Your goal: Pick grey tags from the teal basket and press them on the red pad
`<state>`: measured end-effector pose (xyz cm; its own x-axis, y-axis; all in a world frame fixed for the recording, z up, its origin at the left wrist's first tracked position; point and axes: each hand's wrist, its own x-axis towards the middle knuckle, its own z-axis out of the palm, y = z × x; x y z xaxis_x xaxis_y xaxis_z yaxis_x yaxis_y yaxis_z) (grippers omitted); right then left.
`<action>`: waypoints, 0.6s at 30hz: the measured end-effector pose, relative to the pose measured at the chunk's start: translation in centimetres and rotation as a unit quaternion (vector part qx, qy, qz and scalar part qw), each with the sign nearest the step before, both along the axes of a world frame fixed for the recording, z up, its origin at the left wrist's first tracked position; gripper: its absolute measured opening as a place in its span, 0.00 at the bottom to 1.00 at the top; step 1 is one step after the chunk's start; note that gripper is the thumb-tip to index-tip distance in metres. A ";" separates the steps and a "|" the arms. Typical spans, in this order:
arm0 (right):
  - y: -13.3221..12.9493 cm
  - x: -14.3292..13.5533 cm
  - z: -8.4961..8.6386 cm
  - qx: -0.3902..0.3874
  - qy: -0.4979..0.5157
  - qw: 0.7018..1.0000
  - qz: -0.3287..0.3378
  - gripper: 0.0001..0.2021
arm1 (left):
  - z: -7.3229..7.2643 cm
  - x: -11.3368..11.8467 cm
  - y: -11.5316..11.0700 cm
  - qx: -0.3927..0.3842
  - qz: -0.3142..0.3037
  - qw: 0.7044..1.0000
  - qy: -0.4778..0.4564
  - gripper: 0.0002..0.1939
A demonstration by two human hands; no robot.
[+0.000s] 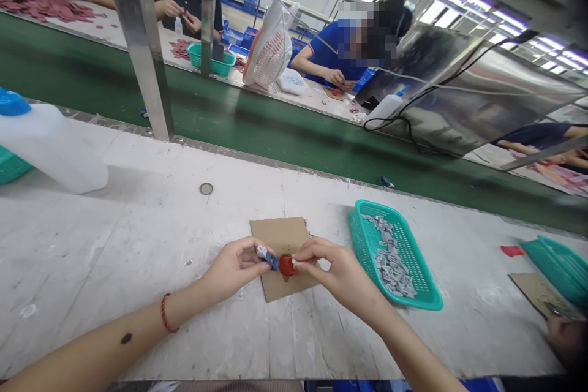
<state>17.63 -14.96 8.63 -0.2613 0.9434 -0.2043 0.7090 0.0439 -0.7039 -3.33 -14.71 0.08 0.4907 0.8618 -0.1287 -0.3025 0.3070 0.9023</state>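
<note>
Between thumb and fingers, my left hand (239, 264) pinches a small dark-blue piece (272, 261) with a whitish-grey part (262, 251) at its upper end. Beside it is a small round red dish (287, 265), cap-like and glossy inside, over a brown cardboard sheet (278, 233). My right hand (333, 263) is closed in a pinch at the dish's right edge. A tiny whitish-grey piece (294, 262) shows at its fingertips, touching or just over the dish; I cannot tell which.
To the right stands a green basket (416, 245) of small grey pieces. A metal bottle cap (206, 188) and a white plastic bottle (59, 147) are on the left. Behind runs a green conveyor belt (239, 113) with metal posts. A neighbour's hand (567, 334) is at far right.
</note>
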 end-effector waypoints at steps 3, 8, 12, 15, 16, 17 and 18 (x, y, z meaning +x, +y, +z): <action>0.0 -0.6 0.2 -0.028 0.093 0.994 -0.048 0.06 | 0.1 0.1 0.0 -0.028 0.005 0.999 -0.022 0.10; -0.1 -2.6 -0.6 -0.105 0.246 0.960 -0.079 0.10 | 0.7 0.1 0.0 -0.049 0.012 0.998 -0.049 0.11; 0.0 -3.4 -1.3 -0.117 0.269 0.952 -0.088 0.11 | 0.9 0.0 0.0 -0.049 0.014 0.997 -0.051 0.13; 0.1 -3.4 -1.7 -0.117 0.269 0.952 -0.089 0.12 | 0.6 -0.1 -0.1 -0.049 0.010 0.997 -0.055 0.13; 0.1 -3.4 -1.8 -0.116 0.268 0.952 -0.087 0.12 | 0.5 0.0 -0.1 -0.047 0.010 0.997 -0.056 0.13; 0.1 -3.4 -1.9 -0.115 0.268 0.953 -0.085 0.11 | 0.4 0.0 -0.1 -0.044 0.011 0.997 -0.057 0.13; 0.1 -3.3 -2.0 -0.113 0.268 0.953 -0.084 0.11 | 0.3 0.0 -0.1 -0.042 0.014 0.997 -0.058 0.13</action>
